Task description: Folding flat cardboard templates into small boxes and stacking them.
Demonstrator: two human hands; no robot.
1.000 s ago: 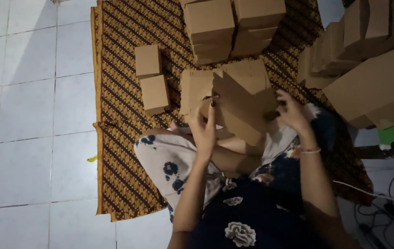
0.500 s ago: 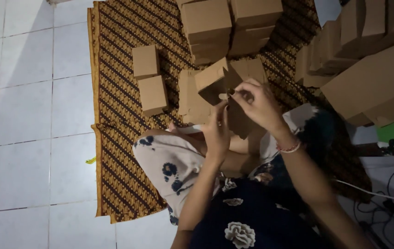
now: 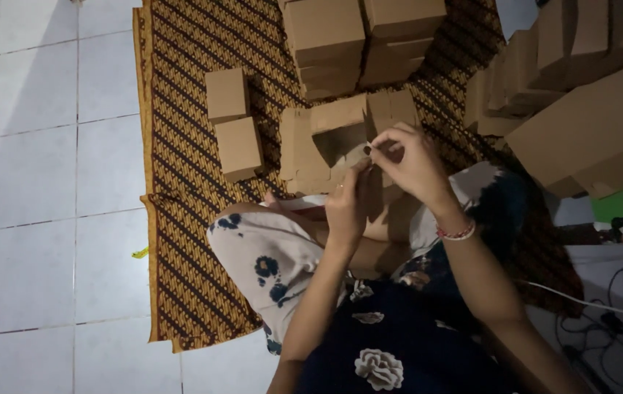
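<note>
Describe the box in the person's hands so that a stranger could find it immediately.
Start at the brown patterned mat on the white tiled floor. At its middle, before the seated person, both hands hold a half-folded cardboard box. Unlike the closed boxes beside it, its flaps stand open.

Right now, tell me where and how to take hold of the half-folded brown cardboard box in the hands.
Grip the half-folded brown cardboard box by its two side walls, coming from above. Its open mouth faces the person, and the left hand and right hand already crowd the near flap edge.
</note>
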